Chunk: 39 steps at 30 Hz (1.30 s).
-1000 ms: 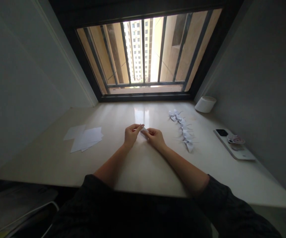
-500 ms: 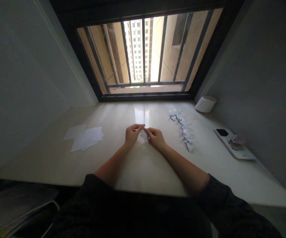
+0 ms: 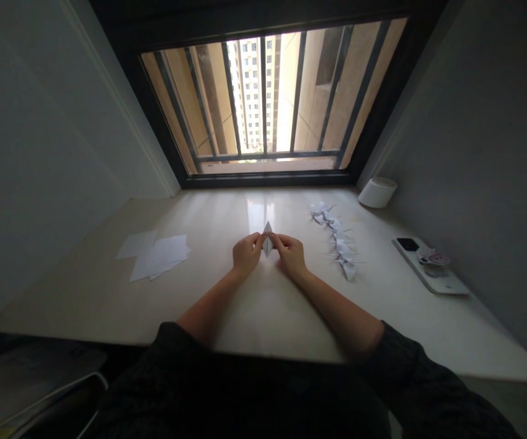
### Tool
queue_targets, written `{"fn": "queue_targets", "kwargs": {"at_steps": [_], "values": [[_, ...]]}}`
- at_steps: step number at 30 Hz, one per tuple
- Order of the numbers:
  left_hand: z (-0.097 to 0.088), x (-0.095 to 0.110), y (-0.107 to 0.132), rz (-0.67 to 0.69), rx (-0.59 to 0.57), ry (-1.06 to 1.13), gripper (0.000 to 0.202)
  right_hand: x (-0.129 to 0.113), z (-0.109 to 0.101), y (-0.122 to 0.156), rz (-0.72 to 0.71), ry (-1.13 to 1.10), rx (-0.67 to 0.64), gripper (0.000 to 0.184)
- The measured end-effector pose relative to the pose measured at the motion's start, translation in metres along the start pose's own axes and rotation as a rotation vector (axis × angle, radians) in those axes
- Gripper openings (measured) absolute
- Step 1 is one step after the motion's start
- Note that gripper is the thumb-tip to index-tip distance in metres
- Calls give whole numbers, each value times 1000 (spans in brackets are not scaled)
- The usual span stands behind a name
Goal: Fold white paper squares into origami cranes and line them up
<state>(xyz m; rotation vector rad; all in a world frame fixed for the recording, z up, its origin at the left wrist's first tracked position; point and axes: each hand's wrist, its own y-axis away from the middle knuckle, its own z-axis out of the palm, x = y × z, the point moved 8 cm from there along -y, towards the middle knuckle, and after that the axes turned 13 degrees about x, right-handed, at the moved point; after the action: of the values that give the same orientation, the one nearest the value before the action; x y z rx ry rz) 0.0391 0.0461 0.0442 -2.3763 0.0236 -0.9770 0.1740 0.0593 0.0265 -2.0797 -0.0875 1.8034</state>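
A small folded white paper piece (image 3: pixel 267 239) stands point-up between my two hands over the middle of the pale table (image 3: pixel 263 305). My left hand (image 3: pixel 246 255) pinches its left side with closed fingers. My right hand (image 3: pixel 290 255) pinches its right side the same way. Both forearms reach in from the near edge, in dark sleeves.
A loose pile of white paper sheets (image 3: pixel 156 256) lies to the left. A row of folded paper figures (image 3: pixel 337 241) runs along the right. Farther right are a white cylinder (image 3: pixel 377 191) by the barred window and a phone (image 3: pixel 429 266) with a small round object on it.
The paper piece has been turned upright and its tip now points toward the window. Both hands have drawn closer together around it.
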Motion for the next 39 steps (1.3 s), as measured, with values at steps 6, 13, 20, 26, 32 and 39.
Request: {"fn": "queue_targets", "kwargs": {"at_steps": [6,13,20,26,32,39], "values": [[-4,1,-5,32,28,-10,48,-5,2,0,-100,158,-74,47],[-1,1,-6,11,-38,63,48,4,8,-5,-94,102,-170,46],[9,-7,-2,-136,-82,256,43,4,-4,-8,-44,85,-25,44],[24,-7,3,-200,-217,458,40,14,-10,-13,70,-42,57,45],[19,-16,-6,-214,-173,452,42,26,-3,-14,124,-68,8,41],[14,-19,-9,-124,-161,293,43,11,1,-16,40,-311,-57,34]]}}
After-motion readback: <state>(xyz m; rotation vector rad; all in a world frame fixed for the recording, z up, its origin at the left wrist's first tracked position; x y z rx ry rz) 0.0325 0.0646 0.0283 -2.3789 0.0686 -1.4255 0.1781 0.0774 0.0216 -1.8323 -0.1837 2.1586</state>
